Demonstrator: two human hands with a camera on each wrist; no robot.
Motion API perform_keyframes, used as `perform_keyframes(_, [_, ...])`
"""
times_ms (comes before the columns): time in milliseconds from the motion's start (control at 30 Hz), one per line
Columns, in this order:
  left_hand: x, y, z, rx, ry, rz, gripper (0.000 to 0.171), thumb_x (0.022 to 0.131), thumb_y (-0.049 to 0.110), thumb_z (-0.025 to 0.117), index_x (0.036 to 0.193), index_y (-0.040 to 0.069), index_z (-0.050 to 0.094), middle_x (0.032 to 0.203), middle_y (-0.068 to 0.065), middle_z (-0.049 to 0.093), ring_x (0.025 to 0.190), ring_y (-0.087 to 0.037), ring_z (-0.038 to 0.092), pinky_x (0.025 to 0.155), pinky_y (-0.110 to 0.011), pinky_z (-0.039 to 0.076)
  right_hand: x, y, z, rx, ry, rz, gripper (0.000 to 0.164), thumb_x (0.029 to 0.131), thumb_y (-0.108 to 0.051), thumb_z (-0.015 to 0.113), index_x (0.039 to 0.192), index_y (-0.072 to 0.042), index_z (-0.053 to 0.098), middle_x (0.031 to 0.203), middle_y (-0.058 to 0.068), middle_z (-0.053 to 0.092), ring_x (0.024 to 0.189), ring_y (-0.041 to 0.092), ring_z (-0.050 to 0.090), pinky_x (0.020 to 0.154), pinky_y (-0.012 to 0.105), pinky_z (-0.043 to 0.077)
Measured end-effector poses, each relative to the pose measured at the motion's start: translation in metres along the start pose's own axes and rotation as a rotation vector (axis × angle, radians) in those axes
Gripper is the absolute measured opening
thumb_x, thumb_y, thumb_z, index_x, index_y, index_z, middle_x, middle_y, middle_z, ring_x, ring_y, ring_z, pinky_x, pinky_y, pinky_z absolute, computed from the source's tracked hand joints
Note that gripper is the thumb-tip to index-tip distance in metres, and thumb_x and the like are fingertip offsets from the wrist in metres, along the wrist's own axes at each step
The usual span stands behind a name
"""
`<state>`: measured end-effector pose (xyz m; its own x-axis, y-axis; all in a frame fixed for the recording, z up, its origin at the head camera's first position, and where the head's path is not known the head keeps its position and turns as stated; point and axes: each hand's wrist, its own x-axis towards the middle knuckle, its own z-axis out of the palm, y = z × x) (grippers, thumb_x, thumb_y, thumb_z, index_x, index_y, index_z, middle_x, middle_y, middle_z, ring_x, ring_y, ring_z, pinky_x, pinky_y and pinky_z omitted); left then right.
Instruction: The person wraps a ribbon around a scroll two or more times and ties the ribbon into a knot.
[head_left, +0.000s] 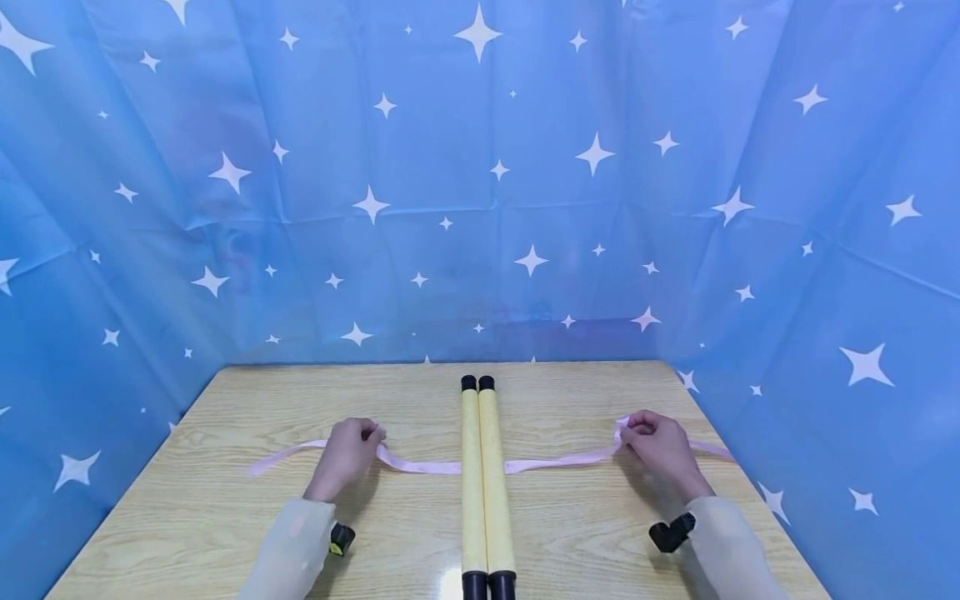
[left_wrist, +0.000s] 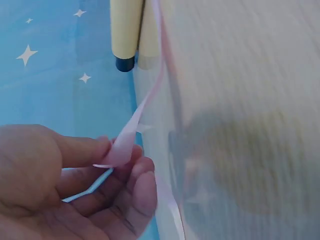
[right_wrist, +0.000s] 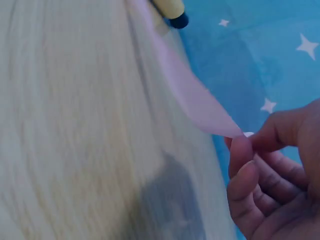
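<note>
A blue, star-printed curtain [head_left: 450, 158] hangs behind and beside the wood-grain desk [head_left: 187, 533], on which two yellow rods [head_left: 492, 475] with black ends lie side by side. To either side of them, the left hand [head_left: 349, 450] and right hand [head_left: 664, 445] each have a pinching grip on a pink ribbon [head_left: 420, 467], which seems to cross beneath the rods, though that stretch is hidden.
</note>
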<state>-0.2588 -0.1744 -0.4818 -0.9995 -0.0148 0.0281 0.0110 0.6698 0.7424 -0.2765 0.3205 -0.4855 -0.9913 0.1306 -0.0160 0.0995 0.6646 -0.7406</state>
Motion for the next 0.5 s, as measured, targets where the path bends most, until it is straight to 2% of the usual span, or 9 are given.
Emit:
perform_keyframes(100, [0.002, 0.006, 0.000, -0.041, 0.003, 0.030, 0.023, 0.105, 0.014, 0.058, 0.099, -0.001, 0.074, 0.075, -0.007, 0.065, 0.054, -0.012, 0.043, 0.048, -0.023, 0.036, -0.002, -0.007, 0.000, 0.098, -0.042, -0.002, 0.033, 0.100, -0.023, 0.063, 0.121, 0.002, 0.066, 0.100, 0.009, 0.073, 0.080, 0.009, 0.065, 0.069, 0.025, 0.056])
perform_keyframes(167, [0.003, 0.010, 0.000, -0.070, 0.003, 0.051, 0.022, 0.105, 0.014, 0.059, 0.105, -0.001, 0.074, 0.083, -0.008, 0.070, 0.057, -0.013, 0.048, 0.049, -0.023, 0.038, -0.003, -0.013, 0.000, 0.153, -0.060, -0.004, 0.035, 0.102, -0.026, 0.063, 0.123, 0.002, 0.066, 0.098, 0.008, 0.073, 0.078, 0.008, 0.065, 0.068, 0.025, 0.057])
perform_keyframes(333, [0.005, 0.022, 0.000, -0.171, -0.023, 0.121, 0.018, 0.105, 0.014, 0.059, 0.106, 0.004, 0.074, 0.085, -0.010, 0.072, 0.066, -0.016, 0.058, 0.052, -0.023, 0.043, -0.007, -0.030, 0.000, 0.228, -0.084, -0.026, 0.039, 0.103, -0.035, 0.063, 0.122, 0.000, 0.066, 0.086, 0.000, 0.068, 0.073, 0.008, 0.061, 0.066, 0.027, 0.056])
perform_keyframes(500, [0.005, 0.036, -0.001, -0.261, -0.074, 0.159, 0.019, 0.106, 0.018, 0.058, 0.104, 0.008, 0.074, 0.082, -0.008, 0.071, 0.065, -0.021, 0.058, 0.052, -0.023, 0.041, -0.010, -0.045, 0.000, 0.269, -0.118, -0.062, 0.040, 0.104, -0.041, 0.060, 0.119, -0.004, 0.066, 0.088, 0.004, 0.067, 0.076, 0.015, 0.060, 0.069, 0.032, 0.056])
